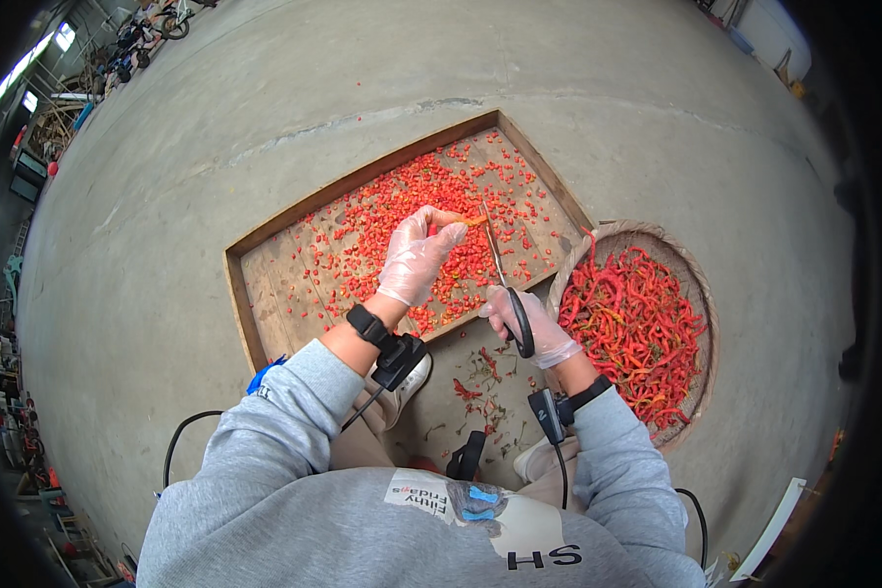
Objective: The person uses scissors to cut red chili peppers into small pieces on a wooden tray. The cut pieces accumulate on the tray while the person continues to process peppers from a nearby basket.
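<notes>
Both hands wear clear plastic gloves. Between the thumb and fingers of my left hand [420,253] is an orange-red chili pepper [473,220], held over a shallow wooden tray [360,173]. My right hand [533,323] grips black-handled scissors [495,246], their blades pointing away from me. The blade tips are at the free end of the pepper; whether they touch it I cannot tell. Many cut red chili pieces [382,213] lie scattered on the tray's plank bottom. Right of my right hand, a round woven basket [710,323] holds a heap of whole red chilies [632,331].
Stems and chili scraps [491,411] litter the concrete floor [191,198] between my shoes [411,386]. Wrist-worn devices [400,360] with black cables sit on both forearms. Stored goods and a wheeled vehicle [173,26] line the far left wall.
</notes>
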The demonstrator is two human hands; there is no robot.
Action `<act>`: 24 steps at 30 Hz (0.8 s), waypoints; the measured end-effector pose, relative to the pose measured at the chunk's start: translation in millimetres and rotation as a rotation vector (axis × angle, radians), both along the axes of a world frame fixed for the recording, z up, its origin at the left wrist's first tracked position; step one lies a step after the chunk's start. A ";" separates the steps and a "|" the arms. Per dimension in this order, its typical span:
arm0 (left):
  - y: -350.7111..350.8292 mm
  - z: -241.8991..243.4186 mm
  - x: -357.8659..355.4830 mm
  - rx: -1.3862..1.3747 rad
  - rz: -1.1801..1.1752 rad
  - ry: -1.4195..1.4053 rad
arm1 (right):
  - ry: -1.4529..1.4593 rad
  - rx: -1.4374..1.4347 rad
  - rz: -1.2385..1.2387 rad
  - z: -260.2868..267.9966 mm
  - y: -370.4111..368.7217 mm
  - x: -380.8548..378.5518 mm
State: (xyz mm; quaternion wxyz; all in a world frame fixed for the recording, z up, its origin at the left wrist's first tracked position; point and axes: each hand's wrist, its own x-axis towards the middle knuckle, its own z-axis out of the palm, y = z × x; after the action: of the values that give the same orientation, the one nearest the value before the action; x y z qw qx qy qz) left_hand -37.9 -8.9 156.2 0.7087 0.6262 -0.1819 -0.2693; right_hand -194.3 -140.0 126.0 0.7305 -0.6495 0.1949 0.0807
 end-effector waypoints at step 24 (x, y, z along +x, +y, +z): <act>0.3 5.5 -6.7 0.243 0.039 -0.932 | 0.009 -0.169 -0.014 15.8 -0.4 0.9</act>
State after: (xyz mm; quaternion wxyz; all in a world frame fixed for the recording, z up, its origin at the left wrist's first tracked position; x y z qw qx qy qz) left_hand -44.6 -8.6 161.7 0.4784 0.7617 -0.4356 0.0341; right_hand -193.5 -140.4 141.8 0.6726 -0.7071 0.2091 0.0618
